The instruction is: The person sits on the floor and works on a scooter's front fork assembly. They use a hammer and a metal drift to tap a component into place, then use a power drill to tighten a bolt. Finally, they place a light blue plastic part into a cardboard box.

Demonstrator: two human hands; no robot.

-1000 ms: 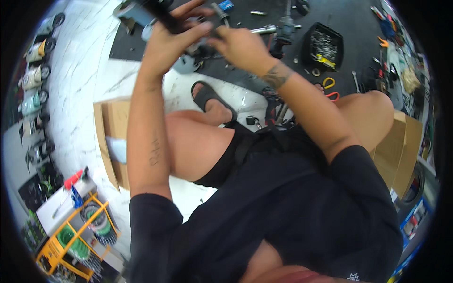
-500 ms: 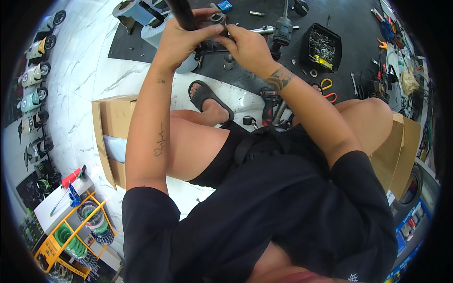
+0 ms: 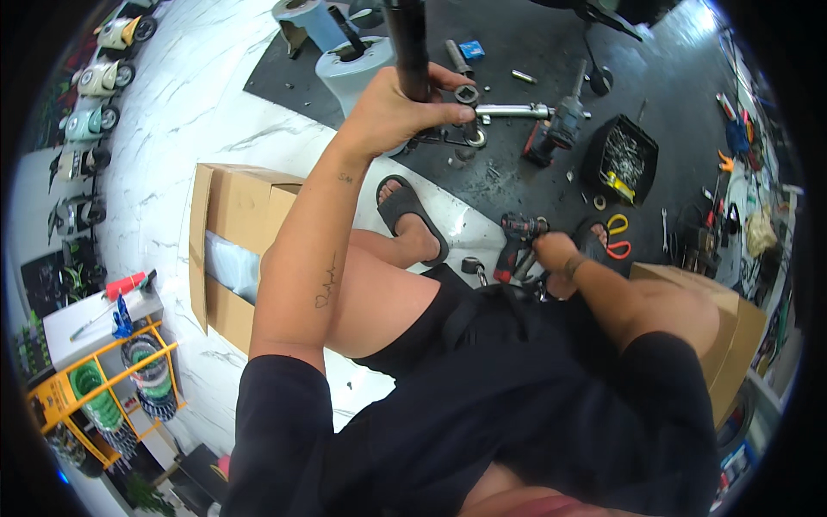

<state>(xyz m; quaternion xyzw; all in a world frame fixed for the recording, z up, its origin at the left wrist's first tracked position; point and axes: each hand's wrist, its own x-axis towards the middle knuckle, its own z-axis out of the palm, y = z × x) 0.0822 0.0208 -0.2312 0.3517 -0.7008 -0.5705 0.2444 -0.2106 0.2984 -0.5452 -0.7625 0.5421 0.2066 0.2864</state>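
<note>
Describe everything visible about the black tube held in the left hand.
The black tube is a dark, smooth, round shaft, apparently metal or painted, standing nearly upright and running out of the top of the picture. The left hand wraps its lower part in a closed grip, thumb across. Its lower end is hidden behind the hand.

floor: white marble-look tiles (image 3: 185, 112) | dark mat (image 3: 525, 52) up top, littered with tools | open cardboard box (image 3: 228, 250) on the left | yellow rack (image 3: 103, 388) with coiled stuff bottom left | light's bright, pretty even
</note>
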